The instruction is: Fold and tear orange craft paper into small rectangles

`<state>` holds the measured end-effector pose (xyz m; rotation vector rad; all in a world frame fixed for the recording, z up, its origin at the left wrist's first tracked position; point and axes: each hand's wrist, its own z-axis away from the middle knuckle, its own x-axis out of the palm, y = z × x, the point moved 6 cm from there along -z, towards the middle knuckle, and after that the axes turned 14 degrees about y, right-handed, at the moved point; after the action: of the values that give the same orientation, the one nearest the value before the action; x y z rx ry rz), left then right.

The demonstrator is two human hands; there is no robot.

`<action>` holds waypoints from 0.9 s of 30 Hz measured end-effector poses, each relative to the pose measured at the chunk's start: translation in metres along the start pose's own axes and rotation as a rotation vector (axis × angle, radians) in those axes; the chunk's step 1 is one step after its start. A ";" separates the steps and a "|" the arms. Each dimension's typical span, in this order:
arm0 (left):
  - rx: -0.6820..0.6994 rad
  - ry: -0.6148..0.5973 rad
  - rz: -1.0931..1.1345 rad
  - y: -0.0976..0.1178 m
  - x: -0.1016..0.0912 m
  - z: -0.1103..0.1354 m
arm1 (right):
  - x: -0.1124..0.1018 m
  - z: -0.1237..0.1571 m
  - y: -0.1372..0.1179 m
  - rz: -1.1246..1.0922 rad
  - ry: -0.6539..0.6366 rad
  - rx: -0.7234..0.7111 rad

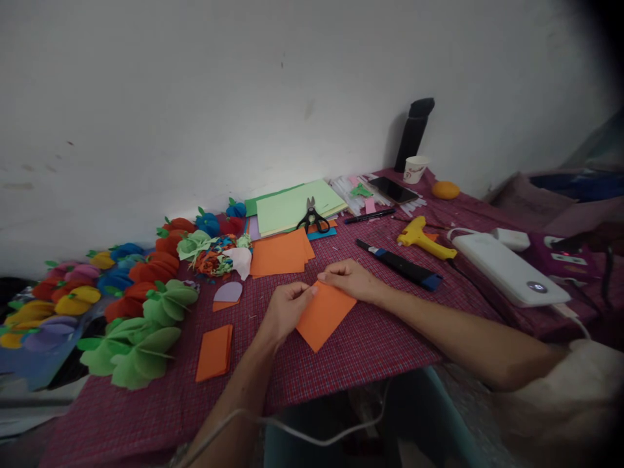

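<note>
Both my hands hold one folded orange paper sheet (322, 316) just above the checked maroon cloth (370, 344). My left hand (284, 311) pinches its left edge with thumb and fingers closed. My right hand (349, 278) presses closed fingers on its top corner. A stack of orange sheets (280, 253) lies just behind my hands. A smaller folded orange piece (214, 352) rests to the left.
Black scissors (312, 218) lie on green paper (292, 207). A yellow glue gun (423, 238), a black-and-blue cutter (400, 264), a pen (369, 216), a phone (392, 190) and a white power bank (507, 269) sit right. Colourful paper fruits (131, 312) crowd the left. A cup (415, 169) stands by the wall.
</note>
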<state>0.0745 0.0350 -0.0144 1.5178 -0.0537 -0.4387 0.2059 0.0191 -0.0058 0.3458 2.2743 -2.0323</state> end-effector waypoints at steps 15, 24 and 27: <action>-0.079 0.154 0.199 0.002 -0.018 -0.004 | -0.004 0.003 0.002 -0.116 -0.095 0.128; -0.103 0.165 0.279 0.003 -0.016 -0.003 | -0.005 0.000 0.007 -0.118 -0.089 0.111; -0.140 0.139 0.406 0.003 -0.014 -0.003 | -0.013 -0.005 0.010 -0.145 0.015 0.106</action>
<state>0.0636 0.0419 -0.0081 1.3534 -0.2140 -0.0110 0.2209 0.0232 -0.0126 0.2088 2.2668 -2.2322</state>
